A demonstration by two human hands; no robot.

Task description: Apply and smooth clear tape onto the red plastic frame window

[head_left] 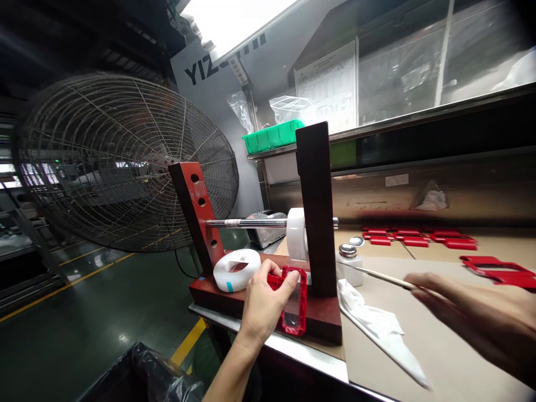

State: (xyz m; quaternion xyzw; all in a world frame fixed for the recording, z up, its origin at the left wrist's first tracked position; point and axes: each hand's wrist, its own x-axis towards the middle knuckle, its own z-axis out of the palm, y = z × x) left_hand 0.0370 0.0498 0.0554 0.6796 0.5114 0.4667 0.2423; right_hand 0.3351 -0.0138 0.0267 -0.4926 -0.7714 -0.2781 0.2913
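My left hand (pixel 263 298) is closed on a red plastic frame (pixel 302 304) with a clear window, thumb on its upper edge, in front of the dark red wooden stand (pixel 320 223). My right hand (pixel 460 301) pinches a slim, pale-handled tool (pixel 391 280) with a thin metal tip that points left toward the stand's upright; its exact kind is unclear. A roll of clear film (pixel 296 234) hangs on the stand's metal rod (pixel 251 223). Another roll (pixel 237 270) lies on the base beside my left hand. Near the tool's tip stands a white bottle (pixel 350 268) with a metal cap.
A crumpled white cloth (pixel 377 324) lies on the tan bench top (pixel 452 363). Several red frames (pixel 412 237) rest at the back, another red frame (pixel 498 269) to the right. A large fan (pixel 125 162) stands at left, a lined bin (pixel 146 374) below. The green tray (pixel 274 137) sits on a shelf.
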